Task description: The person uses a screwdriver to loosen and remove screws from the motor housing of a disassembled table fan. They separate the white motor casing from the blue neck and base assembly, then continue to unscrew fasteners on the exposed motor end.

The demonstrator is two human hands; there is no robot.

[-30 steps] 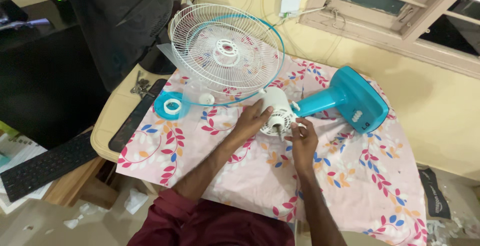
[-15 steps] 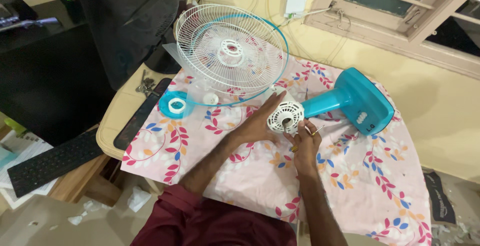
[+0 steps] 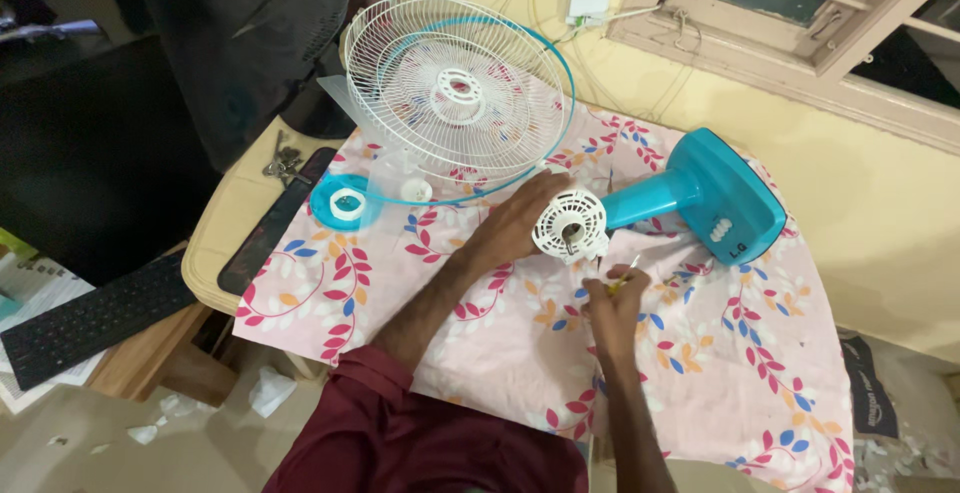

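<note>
Left hand [image 3: 520, 223]: fingers closing around the round white slotted plastic motor housing [image 3: 570, 225], steadying it on the pink floral tablecloth [image 3: 480, 353].
Right hand [image 3: 612, 303]: fingers pinching a thin yellow-handled screwdriver [image 3: 625, 275], tip nearing the housing.
Attached: teal plastic fan base [image 3: 722, 198], lying sideways.
Nearby: 1 white wire fan guard [image 3: 450, 88], leaning behind.
Risk: the housing is probably resting loosely; a slipping tip could be jabbing the left fingers.

A teal fan base [image 3: 722, 196], white motor housing [image 3: 570, 225] and white grille [image 3: 450, 93] lie on pink floral cloth [image 3: 500, 313].
</note>
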